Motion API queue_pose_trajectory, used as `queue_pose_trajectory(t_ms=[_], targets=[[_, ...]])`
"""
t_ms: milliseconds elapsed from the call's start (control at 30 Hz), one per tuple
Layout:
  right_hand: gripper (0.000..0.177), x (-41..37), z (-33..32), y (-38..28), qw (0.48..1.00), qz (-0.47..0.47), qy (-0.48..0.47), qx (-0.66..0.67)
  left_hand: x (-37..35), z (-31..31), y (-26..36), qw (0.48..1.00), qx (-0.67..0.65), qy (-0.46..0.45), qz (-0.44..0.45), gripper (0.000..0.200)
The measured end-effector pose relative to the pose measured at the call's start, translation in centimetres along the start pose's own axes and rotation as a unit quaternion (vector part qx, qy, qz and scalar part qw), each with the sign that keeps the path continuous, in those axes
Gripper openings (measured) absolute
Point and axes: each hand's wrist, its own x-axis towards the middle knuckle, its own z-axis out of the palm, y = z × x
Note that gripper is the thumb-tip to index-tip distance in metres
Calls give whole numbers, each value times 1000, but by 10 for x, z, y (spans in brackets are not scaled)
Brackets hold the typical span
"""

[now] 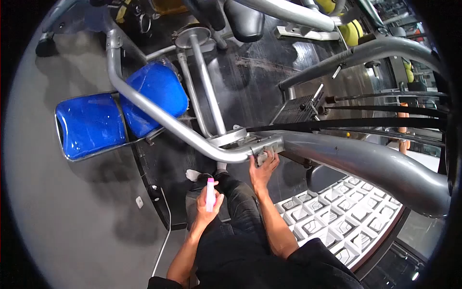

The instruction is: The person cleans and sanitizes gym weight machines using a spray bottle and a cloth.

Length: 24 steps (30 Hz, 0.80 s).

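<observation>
A pink and white object (210, 195) stands upright in my left hand (208, 208), whose fingers are wrapped round it above my legs. Farther right, my right hand (264, 169) reaches up to a metal joint on the grey machine frame (337, 151). Its fingers are bent over a pale, crumpled-looking piece (262, 158) that seems to be a cloth, pressed against the metal. A curved silver tube (192, 139) ends at this joint, just left of my right hand.
A chair with blue seat and back (91, 126) stands at the left, behind the curved tube. Black belts (365, 124) and rods run to the right. A white patterned panel (337, 216) lies lower right. A white cable (168, 207) trails at lower left.
</observation>
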Motion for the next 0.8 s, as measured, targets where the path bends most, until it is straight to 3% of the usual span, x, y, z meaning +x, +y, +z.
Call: queue_pose_trajectory(t_ms=[100,167,267,300,367,400,500,533,633,800], targets=[[53,12,-7,17,995,10,-73,61,-1,-2,0,999,-4,22,24,38],[52,24,-16,18,994,-6,-89,70,-1,-5,7,1000,6,24,-6,39],[58,43,-40,3,935,-164,-272,161,-4,-7,5,999,-8,28,-16,40],[58,49,-36,2,934,-165,-274,162,-5,-8,4,999,-7,30,-18,40],[63,65,-26,-3,926,-213,-312,-12,-6,-8,4,999,7,34,-17,41],[63,72,-19,-8,936,-224,-268,-35,-6,-8,2,999,8,38,-17,41],[58,82,15,-9,929,-279,-243,-28,-8,-9,1,999,7,45,-16,41],[54,80,34,1,921,-220,-321,-4,-8,-9,4,999,5,46,-22,42],[53,81,58,-3,912,-169,-373,-26,-8,-8,2,998,11,53,-9,42],[49,72,26,-17,898,-222,-379,-3,-15,-13,0,996,-9,88,-18,40]])
